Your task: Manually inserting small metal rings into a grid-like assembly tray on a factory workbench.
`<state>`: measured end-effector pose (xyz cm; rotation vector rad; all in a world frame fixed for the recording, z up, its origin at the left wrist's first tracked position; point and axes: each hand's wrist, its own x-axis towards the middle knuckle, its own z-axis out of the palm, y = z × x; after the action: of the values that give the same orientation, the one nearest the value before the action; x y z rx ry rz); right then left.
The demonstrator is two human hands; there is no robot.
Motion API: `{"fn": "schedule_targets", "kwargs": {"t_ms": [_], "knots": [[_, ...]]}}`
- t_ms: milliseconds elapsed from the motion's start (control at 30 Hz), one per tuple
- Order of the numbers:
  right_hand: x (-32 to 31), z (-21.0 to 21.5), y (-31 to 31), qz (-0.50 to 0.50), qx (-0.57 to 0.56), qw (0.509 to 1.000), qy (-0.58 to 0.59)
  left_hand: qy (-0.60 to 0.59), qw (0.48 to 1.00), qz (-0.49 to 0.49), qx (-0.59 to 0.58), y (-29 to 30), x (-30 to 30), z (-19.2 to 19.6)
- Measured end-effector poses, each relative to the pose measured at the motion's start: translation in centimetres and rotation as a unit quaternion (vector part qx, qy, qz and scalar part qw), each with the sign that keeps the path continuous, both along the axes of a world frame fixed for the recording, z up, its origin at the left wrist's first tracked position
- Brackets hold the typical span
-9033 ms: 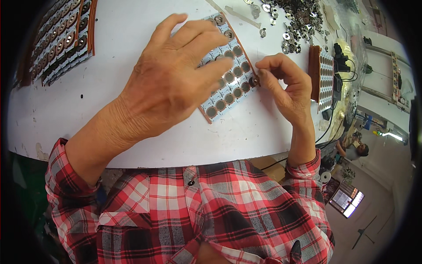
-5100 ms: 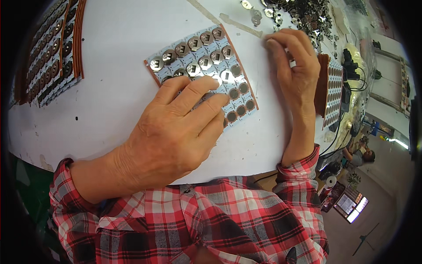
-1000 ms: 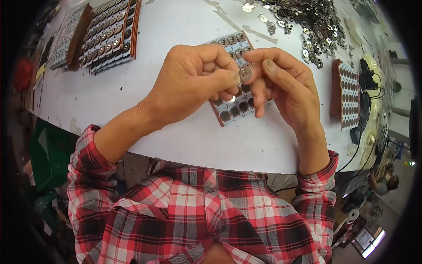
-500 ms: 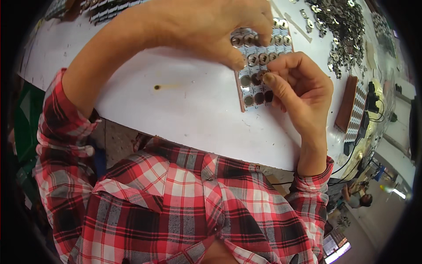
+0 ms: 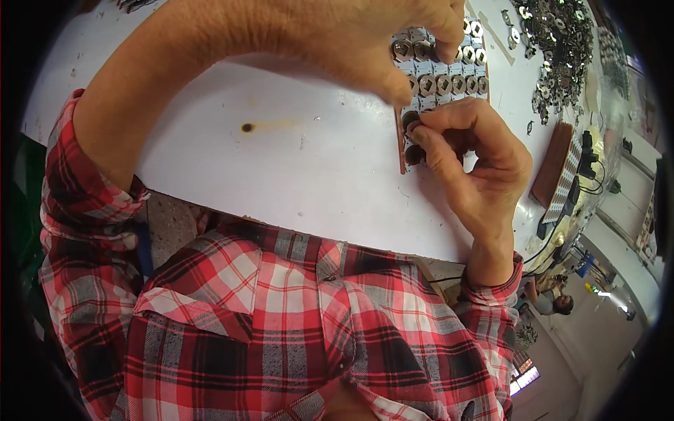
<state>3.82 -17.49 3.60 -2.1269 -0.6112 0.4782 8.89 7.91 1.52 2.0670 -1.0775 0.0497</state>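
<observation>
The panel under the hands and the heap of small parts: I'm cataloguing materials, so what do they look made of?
Panel: probably circuit-board laminate with a smooth coating, given its pale blue face and brownish edge. Heap of small parts: likely polished metal, from its silvery glints; which metal is unclear.

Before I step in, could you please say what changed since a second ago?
The hands, close together then, have parted: the left hand now spreads over the far left side of the board; the right hand has come down over its near left corner, its grip unclear. The metal pile and stacked boards stay on the right.
</observation>
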Motion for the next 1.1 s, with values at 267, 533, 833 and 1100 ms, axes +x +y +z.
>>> {"fn": "schedule_targets", "kwargs": {"t_ms": [267,533,833,1100], "knots": [[0.4,-0.5,0.2,-0.006,0.025,1.0,-0.018,-0.041,0.999,0.0,-0.009,0.3,-0.5,0.1],[1.4,-1.1,-0.1,0.041,0.075,0.995,-0.051,0.046,0.996,0.028,0.078,-0.8,-0.3,3.0],[3.2,0.5,-4.6,-0.186,-0.054,0.96,-0.204,-0.001,0.992,0.064,0.107,-1.7,-1.4,2.5],[6.2,1.1,-10.1,-0.176,-0.181,0.955,-0.154,0.031,0.996,0.068,0.051,-2.2,-1.4,2.5]]}}
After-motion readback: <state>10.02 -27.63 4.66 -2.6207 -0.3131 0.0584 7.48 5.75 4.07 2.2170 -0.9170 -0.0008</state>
